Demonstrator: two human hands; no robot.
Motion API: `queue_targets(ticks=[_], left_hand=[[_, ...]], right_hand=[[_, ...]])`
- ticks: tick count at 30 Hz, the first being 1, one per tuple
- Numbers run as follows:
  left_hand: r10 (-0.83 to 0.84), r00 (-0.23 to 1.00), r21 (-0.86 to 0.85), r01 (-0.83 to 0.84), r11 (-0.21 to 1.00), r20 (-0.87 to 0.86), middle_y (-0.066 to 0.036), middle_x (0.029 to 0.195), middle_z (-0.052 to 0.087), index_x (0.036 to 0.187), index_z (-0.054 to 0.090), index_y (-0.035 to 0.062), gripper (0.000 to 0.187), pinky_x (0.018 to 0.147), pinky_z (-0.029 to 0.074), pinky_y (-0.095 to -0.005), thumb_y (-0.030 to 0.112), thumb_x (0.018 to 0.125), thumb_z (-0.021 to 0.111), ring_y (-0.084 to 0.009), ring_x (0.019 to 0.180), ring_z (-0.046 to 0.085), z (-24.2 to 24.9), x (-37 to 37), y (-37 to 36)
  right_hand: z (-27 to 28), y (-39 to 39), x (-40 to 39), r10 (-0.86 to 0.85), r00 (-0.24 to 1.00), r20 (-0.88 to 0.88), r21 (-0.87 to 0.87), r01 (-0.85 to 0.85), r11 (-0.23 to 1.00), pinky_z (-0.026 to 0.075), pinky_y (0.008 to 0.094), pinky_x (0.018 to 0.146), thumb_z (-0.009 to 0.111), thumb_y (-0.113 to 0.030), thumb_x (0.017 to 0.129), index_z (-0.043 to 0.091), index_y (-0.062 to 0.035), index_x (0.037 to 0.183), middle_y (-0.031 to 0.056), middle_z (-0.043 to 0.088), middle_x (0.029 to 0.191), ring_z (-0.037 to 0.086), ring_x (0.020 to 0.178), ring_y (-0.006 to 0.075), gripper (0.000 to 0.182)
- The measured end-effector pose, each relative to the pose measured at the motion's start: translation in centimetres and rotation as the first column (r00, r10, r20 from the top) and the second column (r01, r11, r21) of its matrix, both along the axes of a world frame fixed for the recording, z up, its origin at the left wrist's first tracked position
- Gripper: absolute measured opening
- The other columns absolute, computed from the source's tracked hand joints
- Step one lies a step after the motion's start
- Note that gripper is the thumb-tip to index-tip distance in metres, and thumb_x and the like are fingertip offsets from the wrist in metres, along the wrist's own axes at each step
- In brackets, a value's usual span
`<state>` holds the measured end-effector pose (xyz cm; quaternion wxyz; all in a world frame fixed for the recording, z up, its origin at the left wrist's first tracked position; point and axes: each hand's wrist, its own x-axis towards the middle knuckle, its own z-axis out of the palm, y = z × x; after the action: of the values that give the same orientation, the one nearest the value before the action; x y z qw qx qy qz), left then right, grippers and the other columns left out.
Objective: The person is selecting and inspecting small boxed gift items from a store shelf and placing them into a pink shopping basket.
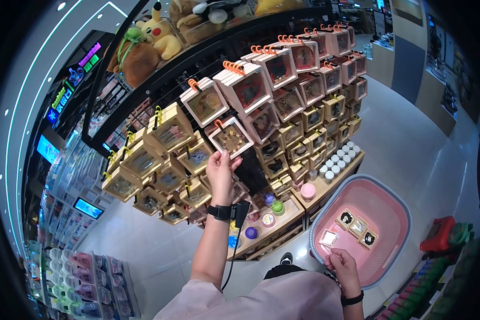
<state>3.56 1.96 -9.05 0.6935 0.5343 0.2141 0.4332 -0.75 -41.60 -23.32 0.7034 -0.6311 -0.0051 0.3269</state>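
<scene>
My left hand (223,169) reaches up to the rack and pinches the lower corner of a pale pink-framed display box (232,137). Small gold-coloured pieces show behind its front, and an orange hook rises at its top. My right hand (344,271) is low at the near rim of a large pink basket (386,224) with a grey edge. Its fingers are curled together, and what they hold, if anything, is hidden. Inside the basket lie several small framed boxes (359,227), two with dark round pieces, and a white-edged square packet (329,238).
Pink-framed boxes (244,88) and wood-framed boxes (169,133) hang in rows on the rack. Below, a wooden shelf (282,221) carries white-lidded jars (338,160) and coloured containers. Plush toys (162,40) sit above. A stocked rack (77,280) stands at lower left.
</scene>
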Motion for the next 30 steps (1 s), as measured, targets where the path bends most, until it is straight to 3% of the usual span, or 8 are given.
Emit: queue_targets(ticks=[8,11,14,20,21,26,27,30], left_hand=[[0.159,0.981,-0.107,-0.147,0.983,0.114,-0.002,0.083,0.057,0.109,0.058,-0.0009,0.017,0.078,0.065,-0.0317,0.015,0.103,0.063,-0.0114,0.070,0.061,-1.1,2.8,2.1],[0.182,0.975,-0.144,-0.163,0.976,0.124,-0.009,0.099,0.064,0.116,0.054,-0.0042,0.025,0.076,0.064,-0.0308,0.014,0.102,0.064,-0.0176,0.084,0.069,-2.3,3.1,3.1],[0.185,0.972,-0.167,-0.160,0.973,0.147,-0.011,0.103,0.063,0.119,0.052,-0.0049,0.026,0.081,0.064,-0.0319,0.013,0.103,0.063,-0.0209,0.091,0.070,-2.5,3.0,2.6],[0.130,0.974,-0.088,-0.115,0.989,0.187,-0.019,0.120,0.057,0.129,0.044,-0.0085,0.035,0.101,0.058,-0.0400,0.009,0.103,0.060,-0.0305,0.115,0.064,-3.8,1.0,1.8],[0.149,0.977,-0.067,-0.140,0.988,0.153,-0.019,0.121,0.057,0.132,0.042,-0.0094,0.038,0.103,0.057,-0.0407,0.007,0.103,0.059,-0.0327,0.120,0.063,-3.5,0.7,0.7],[0.209,0.975,0.175,-0.193,0.965,-0.078,-0.016,0.134,0.052,0.142,0.039,-0.0034,0.044,0.101,0.053,-0.0361,0.012,0.104,0.058,-0.0221,0.120,0.057,-3.3,-3.2,-8.1],[0.208,0.973,0.216,-0.184,0.959,-0.098,-0.017,0.138,0.051,0.144,0.039,-0.0020,0.046,0.100,0.051,-0.0340,0.012,0.105,0.057,-0.0212,0.121,0.056,-5.2,-3.8,-8.6],[0.116,0.961,0.586,0.057,0.808,-0.253,-0.017,0.143,0.051,0.143,0.044,-0.0021,0.044,0.100,0.050,-0.0344,0.009,0.103,0.058,-0.0227,0.122,0.056,-8.0,-5.4,-14.2]], right_hand=[[-0.3,0.1,-0.4,-0.015,1.000,-0.017,-0.002,0.015,1.000,0.054,0.0236,0.077,0.059,-0.013,0.103,0.057,0.0047,0.128,0.0100,0.071,0.103,0.068,0.087,0.0126,0.031],[-0.2,0.1,-0.5,-0.015,1.000,-0.010,-0.010,0.015,1.000,0.054,0.0236,0.076,0.060,-0.014,0.103,0.058,0.0048,0.128,0.0096,0.071,0.103,0.068,0.087,0.0126,0.031],[-0.2,0.0,-0.6,-0.016,1.000,0.000,-0.011,0.016,1.000,0.054,0.0241,0.076,0.059,-0.015,0.105,0.059,0.0026,0.128,0.0085,0.071,0.103,0.068,0.085,0.0121,0.029],[0.0,-0.2,-0.8,0.019,0.999,0.046,-0.018,-0.018,1.000,0.053,0.0236,0.080,0.059,-0.016,0.104,0.058,0.0041,0.129,0.0067,0.070,0.104,0.066,0.091,0.0106,0.032],[-0.1,-0.3,-0.8,0.029,0.997,0.072,-0.009,-0.029,1.000,0.054,0.0240,0.081,0.059,-0.017,0.104,0.057,0.0048,0.130,0.0067,0.070,0.104,0.066,0.093,0.0108,0.033],[-0.6,-0.4,-1.1,-0.012,0.991,0.134,-0.021,0.015,1.000,0.053,0.0266,0.078,0.062,-0.020,0.102,0.061,0.0046,0.124,0.0063,0.067,0.096,0.064,0.087,0.0111,0.033],[-1.1,-0.7,-1.3,-0.024,0.991,0.135,-0.028,0.028,0.999,0.053,0.0267,0.078,0.063,-0.020,0.102,0.061,0.0044,0.124,0.0065,0.067,0.097,0.064,0.086,0.0109,0.033],[-1.6,-1.6,-1.4,-0.043,0.992,0.120,-0.057,0.050,0.997,0.053,0.0271,0.077,0.064,-0.020,0.102,0.062,0.0034,0.125,0.0063,0.068,0.095,0.063,0.085,0.0099,0.033]])
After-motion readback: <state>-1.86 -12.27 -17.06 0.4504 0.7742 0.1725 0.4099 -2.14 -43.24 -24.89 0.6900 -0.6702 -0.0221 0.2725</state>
